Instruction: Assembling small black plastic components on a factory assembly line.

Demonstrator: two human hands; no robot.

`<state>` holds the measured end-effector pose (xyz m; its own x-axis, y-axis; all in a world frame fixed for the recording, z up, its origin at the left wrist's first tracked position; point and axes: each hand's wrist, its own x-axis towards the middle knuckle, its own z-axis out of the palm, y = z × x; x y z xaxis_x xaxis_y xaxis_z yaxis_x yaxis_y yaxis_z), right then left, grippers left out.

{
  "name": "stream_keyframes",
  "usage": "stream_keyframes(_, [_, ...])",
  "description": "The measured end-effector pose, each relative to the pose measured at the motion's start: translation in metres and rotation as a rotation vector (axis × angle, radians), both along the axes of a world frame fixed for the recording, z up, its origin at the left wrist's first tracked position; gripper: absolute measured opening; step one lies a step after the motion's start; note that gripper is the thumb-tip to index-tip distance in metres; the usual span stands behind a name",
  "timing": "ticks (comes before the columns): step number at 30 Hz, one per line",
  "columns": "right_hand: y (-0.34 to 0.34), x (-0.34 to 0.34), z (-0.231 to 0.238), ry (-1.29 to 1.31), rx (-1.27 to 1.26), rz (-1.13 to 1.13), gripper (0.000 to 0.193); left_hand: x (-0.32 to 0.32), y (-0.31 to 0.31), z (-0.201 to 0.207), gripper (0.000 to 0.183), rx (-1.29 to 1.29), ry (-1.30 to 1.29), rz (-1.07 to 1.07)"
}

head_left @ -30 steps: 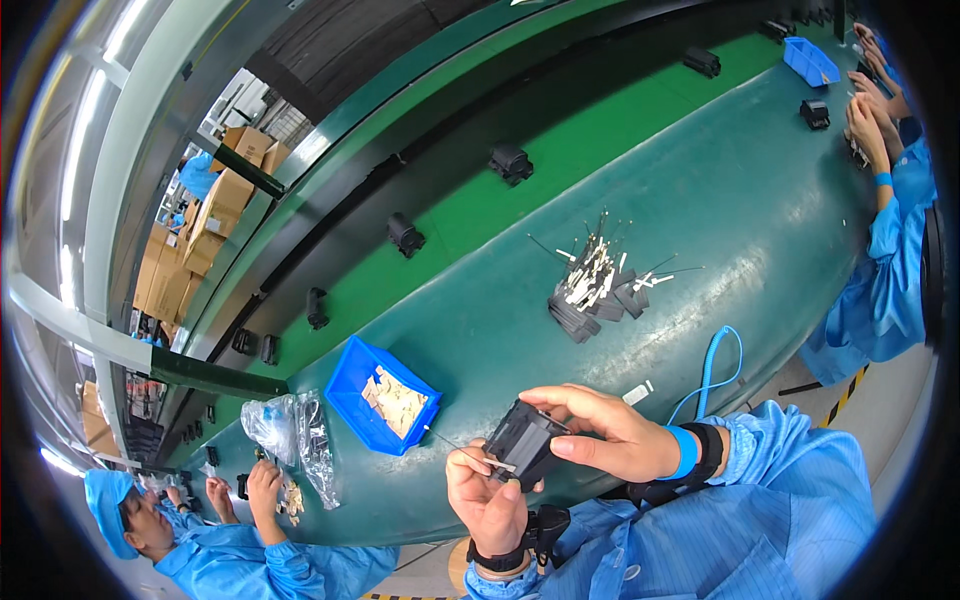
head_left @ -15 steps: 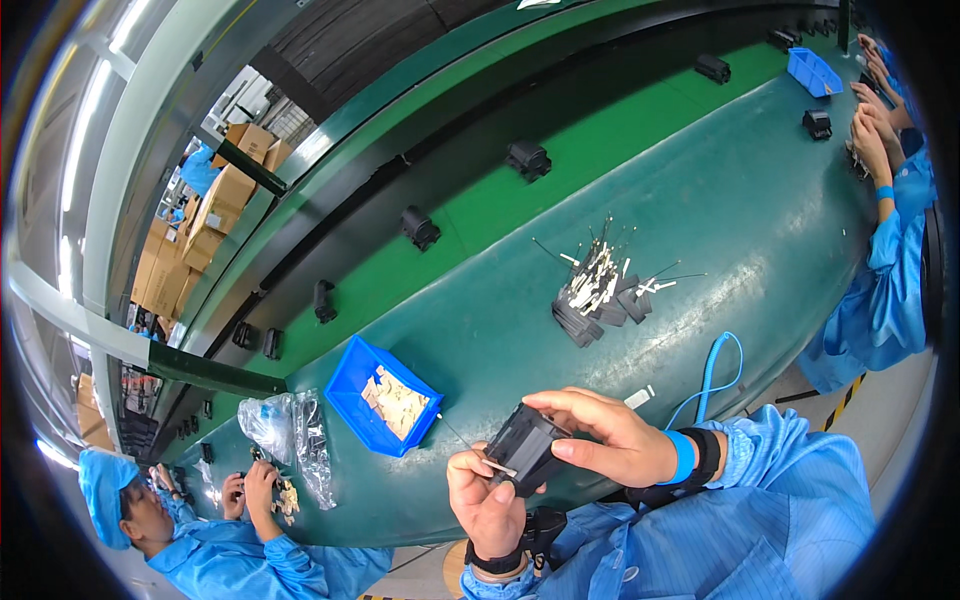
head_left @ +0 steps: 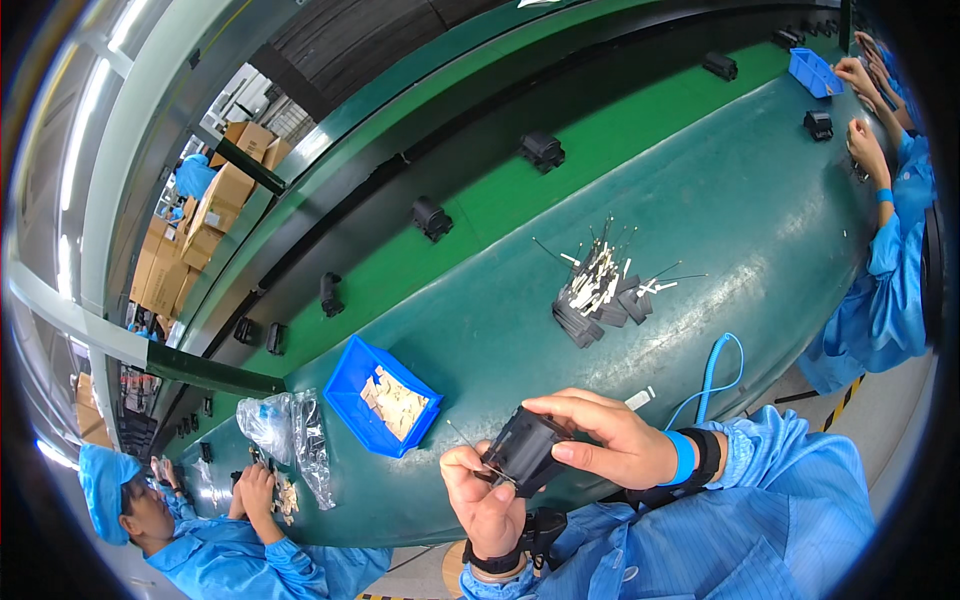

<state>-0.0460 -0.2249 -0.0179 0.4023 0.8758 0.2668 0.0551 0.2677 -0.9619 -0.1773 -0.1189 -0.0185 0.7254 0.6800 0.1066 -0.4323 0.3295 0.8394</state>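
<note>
A long dark-green tabletop (head_left: 760, 190) curves through a factory hall. Beyond it runs a bright-green conveyor belt (head_left: 560, 185) carrying black housings. Past the belt, stacked cardboard boxes (head_left: 215, 215) stand on the far floor. Ceiling strip lights (head_left: 75, 150) glow above the boxes, at the hall's edge.

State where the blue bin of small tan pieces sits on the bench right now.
In the head view the blue bin sits on the green bench, left of the person's left hand, beside clear plastic bags.
</note>
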Motion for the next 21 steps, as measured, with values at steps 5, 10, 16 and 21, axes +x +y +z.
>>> stream_keyframes(5, [0.0, 0.0, -0.003, 0.004, 0.005, 0.002, 0.043, 0.0, 0.0, 0.002, 0.041, -0.036, 0.019, -0.006])
stream_keyframes(10, [0.0, 0.0, -0.004, 0.003, 0.0, -0.002, 0.042, -0.002, 0.001, -0.001, 0.04, -0.068, 0.032, -0.023])
stream_keyframes(16, [-0.001, 0.0, -0.003, 0.007, 0.006, 0.0, 0.042, -0.006, 0.0, -0.01, 0.037, -0.118, 0.012, -0.027])
stream_keyframes(21, [0.0, -0.001, -0.004, -0.008, 0.005, -0.005, 0.042, -0.003, -0.004, -0.007, 0.033, -0.04, 0.02, 0.029])
